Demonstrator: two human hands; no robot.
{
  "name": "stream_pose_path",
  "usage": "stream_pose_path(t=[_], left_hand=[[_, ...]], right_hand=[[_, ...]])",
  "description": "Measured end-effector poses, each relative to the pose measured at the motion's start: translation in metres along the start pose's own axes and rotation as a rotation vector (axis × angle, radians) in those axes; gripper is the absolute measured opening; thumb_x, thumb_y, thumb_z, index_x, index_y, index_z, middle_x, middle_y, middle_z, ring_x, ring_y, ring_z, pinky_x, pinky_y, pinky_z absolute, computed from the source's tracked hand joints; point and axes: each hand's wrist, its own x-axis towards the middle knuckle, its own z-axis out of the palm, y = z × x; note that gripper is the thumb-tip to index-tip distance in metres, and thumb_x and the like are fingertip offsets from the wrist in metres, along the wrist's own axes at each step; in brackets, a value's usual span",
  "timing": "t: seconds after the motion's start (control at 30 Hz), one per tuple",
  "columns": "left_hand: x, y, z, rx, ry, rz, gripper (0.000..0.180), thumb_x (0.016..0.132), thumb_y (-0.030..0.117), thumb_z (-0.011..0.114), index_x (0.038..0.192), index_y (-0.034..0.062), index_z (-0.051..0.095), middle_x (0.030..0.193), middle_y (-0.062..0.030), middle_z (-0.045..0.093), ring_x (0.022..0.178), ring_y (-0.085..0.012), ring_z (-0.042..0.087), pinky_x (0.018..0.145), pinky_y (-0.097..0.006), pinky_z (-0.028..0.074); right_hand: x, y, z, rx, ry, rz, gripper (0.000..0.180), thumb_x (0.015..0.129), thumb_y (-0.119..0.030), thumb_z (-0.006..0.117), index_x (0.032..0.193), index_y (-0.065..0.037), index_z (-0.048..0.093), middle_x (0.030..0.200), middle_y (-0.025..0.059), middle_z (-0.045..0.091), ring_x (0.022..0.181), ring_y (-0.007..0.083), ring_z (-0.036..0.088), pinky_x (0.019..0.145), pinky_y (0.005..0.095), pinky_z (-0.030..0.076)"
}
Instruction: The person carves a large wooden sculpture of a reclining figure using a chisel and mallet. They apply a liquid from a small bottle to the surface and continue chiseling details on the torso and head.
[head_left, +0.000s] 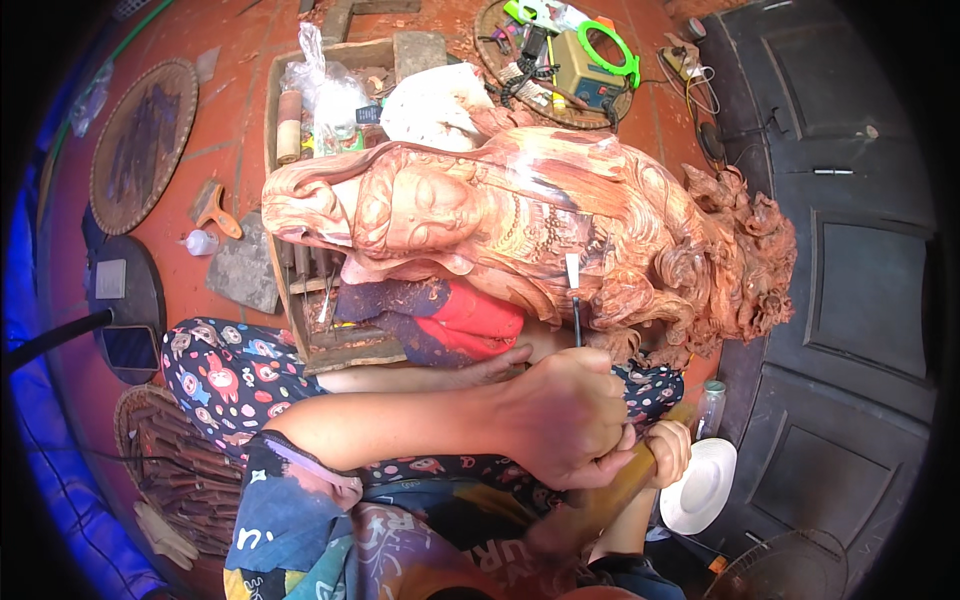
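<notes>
A chisel (pixel 575 305) is held in the closed grip of the left hand (pixel 575 415), its blade over the chest of the carved statue (pixel 515 190); on the statue's near side, a blurred wooden bar (pixel 610 490) is clasped in the right hand's (pixel 668 453) grip. The chisel's handle is hidden; red cloth (pixel 472 320) is bunched beside the statue, a round tray (pixel 621 107) set beyond.

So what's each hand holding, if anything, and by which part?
The left hand holds a flat-tipped tool by the end away from its tip; the right hand, a blurred wooden stick near its end by the white plate.
</notes>
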Motion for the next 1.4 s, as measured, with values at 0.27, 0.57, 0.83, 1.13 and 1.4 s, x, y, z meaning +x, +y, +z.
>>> stream_pose_path(t=[0.27,0.57,0.83,1.13,1.4], left_hand=[[0.002,0.002,-0.005,0.018,-0.038,-0.01,0.028,0.076,0.022,0.063,0.053,0.0102,0.053,0.053,-0.0012,0.045,0.051,-0.0185,0.047,0.058,-0.034,0.035],[0.005,0.002,-0.007,0.016,-0.014,-0.035,0.028,0.078,0.02,0.063,0.053,0.01,0.054,0.053,-0.0017,0.044,0.049,-0.0195,0.044,0.058,-0.034,0.035],[0.005,0.003,-0.007,0.081,-0.038,-0.036,0.026,0.074,0.025,0.067,0.057,0.0123,0.051,0.059,0.0,0.046,0.059,-0.0174,0.051,0.059,-0.032,0.042],[0.01,0.004,-0.007,0.04,0.024,-0.044,0.026,0.075,0.025,0.064,0.056,0.0095,0.054,0.055,-0.0028,0.044,0.052,-0.0206,0.046,0.056,-0.035,0.035],[0.002,0.006,-0.022,0.124,0.168,0.227,0.021,0.077,0.023,0.061,0.064,0.0066,0.057,0.059,-0.0019,0.041,0.056,-0.0186,0.046,0.056,-0.034,0.039]], right_hand=[[-0.001,0.009,0.0,0.0,0.066,-0.059,0.031,0.07,-0.01,0.079,0.078,-0.005,0.049,0.068,0.0099,0.057,0.06,0.0272,0.057,0.059,0.0391,0.05],[0.003,0.017,-0.002,0.052,0.065,-0.095,0.03,0.07,-0.009,0.078,0.077,-0.004,0.049,0.068,0.0096,0.057,0.058,0.0262,0.057,0.057,0.038,0.05],[-0.001,0.019,0.007,0.04,0.147,-0.063,0.029,0.071,-0.01,0.077,0.074,-0.004,0.049,0.066,0.0094,0.056,0.055,0.0251,0.056,0.055,0.0361,0.049],[0.004,0.006,0.003,0.063,0.064,0.039,0.029,0.072,-0.013,0.078,0.074,-0.005,0.049,0.066,0.0088,0.056,0.055,0.0253,0.056,0.055,0.0355,0.049],[0.007,-0.001,0.002,0.061,0.015,0.089,0.032,0.072,-0.015,0.08,0.076,-0.005,0.05,0.067,0.0082,0.057,0.057,0.0255,0.057,0.055,0.0355,0.049]])
